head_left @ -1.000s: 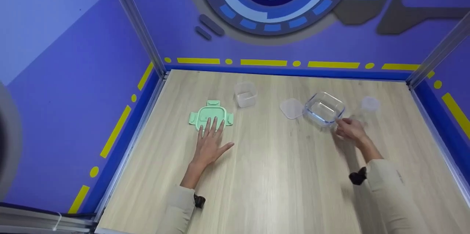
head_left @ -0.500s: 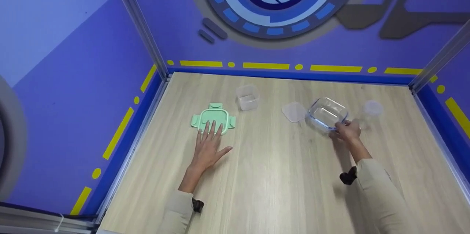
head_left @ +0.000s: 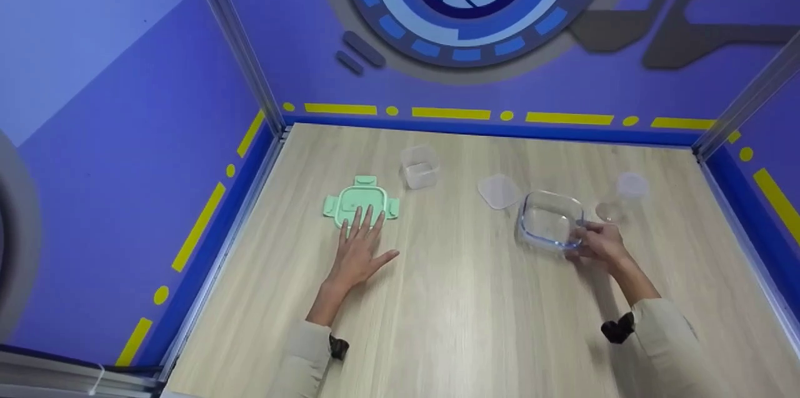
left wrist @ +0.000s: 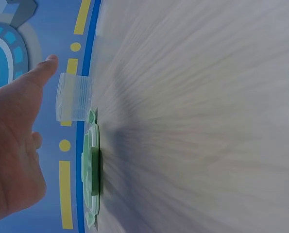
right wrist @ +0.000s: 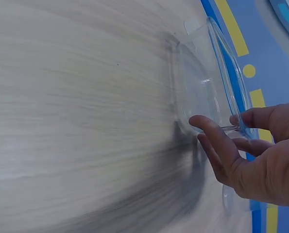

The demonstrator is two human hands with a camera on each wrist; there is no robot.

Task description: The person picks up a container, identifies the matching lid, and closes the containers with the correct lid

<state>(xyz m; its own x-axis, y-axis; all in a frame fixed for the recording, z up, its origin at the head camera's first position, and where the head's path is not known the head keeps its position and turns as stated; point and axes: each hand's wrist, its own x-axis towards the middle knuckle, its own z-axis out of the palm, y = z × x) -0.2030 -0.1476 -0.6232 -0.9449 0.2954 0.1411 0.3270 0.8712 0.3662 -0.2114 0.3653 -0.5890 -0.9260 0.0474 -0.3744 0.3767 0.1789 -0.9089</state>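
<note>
My right hand (head_left: 603, 245) pinches the near right corner of a clear square glass container (head_left: 526, 226) with a bluish rim. In the right wrist view, thumb and fingers grip either side of the glass wall (right wrist: 197, 82), and the container is slightly tilted. My left hand (head_left: 356, 257) is spread, with straight fingers over the near part of a light green snap-on lid (head_left: 350, 198). That lid lies on the table, its clip flaps folded outward. The left wrist view shows the palm side above the green lid (left wrist: 92, 165); whether the fingertips touch it I cannot tell.
Behind and right of the green lid stands a small clear plastic tub (head_left: 419, 167). A translucent square lid (head_left: 499, 192) lies just left of the glass container. Beyond my right hand is a clear round jar with a whitish top (head_left: 632, 185). Blue panels enclose the wooden table (head_left: 450, 298).
The glass container has come toward me in my right hand, away from the translucent lid. The right hand's hold has settled on its corner. My left hand stays nearly still.
</note>
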